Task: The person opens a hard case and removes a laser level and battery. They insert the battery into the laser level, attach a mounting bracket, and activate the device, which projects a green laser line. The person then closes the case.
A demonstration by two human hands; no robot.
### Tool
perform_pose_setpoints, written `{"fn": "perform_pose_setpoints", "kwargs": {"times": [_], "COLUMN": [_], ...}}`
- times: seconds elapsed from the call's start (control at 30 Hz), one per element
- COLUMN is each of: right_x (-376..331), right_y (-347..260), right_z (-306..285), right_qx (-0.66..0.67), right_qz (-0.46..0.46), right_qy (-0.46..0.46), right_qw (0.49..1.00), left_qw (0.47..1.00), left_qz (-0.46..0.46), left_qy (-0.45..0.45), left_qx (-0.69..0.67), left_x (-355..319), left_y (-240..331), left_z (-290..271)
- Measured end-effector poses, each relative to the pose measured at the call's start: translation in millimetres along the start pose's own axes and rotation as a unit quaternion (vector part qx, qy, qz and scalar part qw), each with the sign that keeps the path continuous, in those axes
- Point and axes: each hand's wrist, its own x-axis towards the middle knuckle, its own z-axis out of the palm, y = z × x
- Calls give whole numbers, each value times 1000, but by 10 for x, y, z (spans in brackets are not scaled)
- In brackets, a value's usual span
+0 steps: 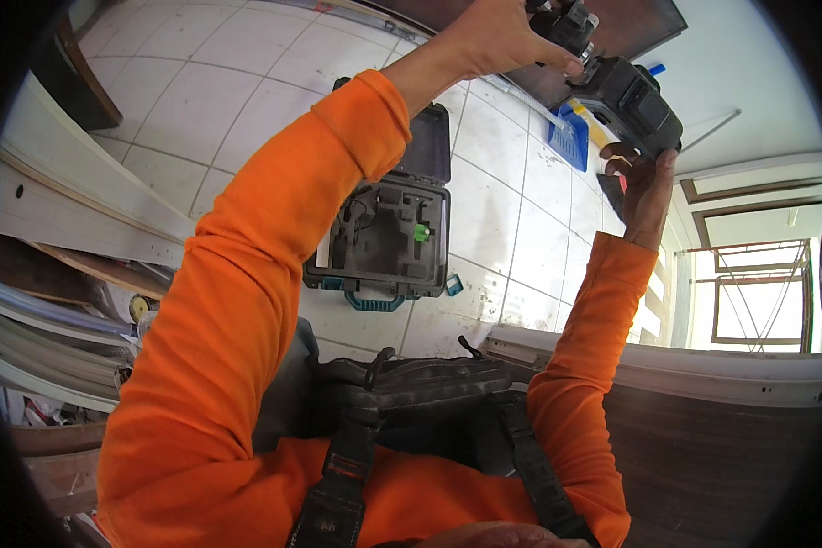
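Observation:
Both my arms reach up and forward around a black boxy device (pixel 628 102) with a jointed black part (pixel 568 29) and shiny metal pieces at its upper left end. My left hand (pixel 495 41) grips that jointed part, the thumb lying along its underside. Under the lower right end of the box, my right hand (pixel 647 187) holds it between thumb and curled fingers. The device's kind is not clear from here. Below, an opened hard case (pixel 438 265) with a teal handle lies on the floor. Its dark foam has shaped hollows and a small green piece (pixel 421 233).
White tiles (pixel 484 219) cover the floor. A blue dustpan (pixel 569 139) lies beyond the case, and a small teal piece (pixel 454 285) beside it. Boards and long strips (pixel 55 342) are stacked at left. A dark brown panel (pixel 721 466) fills the lower right.

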Motion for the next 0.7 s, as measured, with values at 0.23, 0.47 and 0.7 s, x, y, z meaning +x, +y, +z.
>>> {"fn": "perform_pose_setpoints", "kwargs": {"times": [0.23,0.47,0.7], "right_x": [36,107,75], "right_y": [-66,-51,-229], "right_z": [393,509,479], "right_qx": [-47,6,27], "right_qz": [24,19,129], "right_qy": [91,159,97], "right_qw": [994,987,986], "left_qw": [996,999,998], "left_qz": [27,44,40], "left_qy": [57,29,26], "left_qx": [58,-11,-39], "left_x": [-23,21,-7], "left_y": [33,-171,-258], "left_z": [5,-36,-24]}}
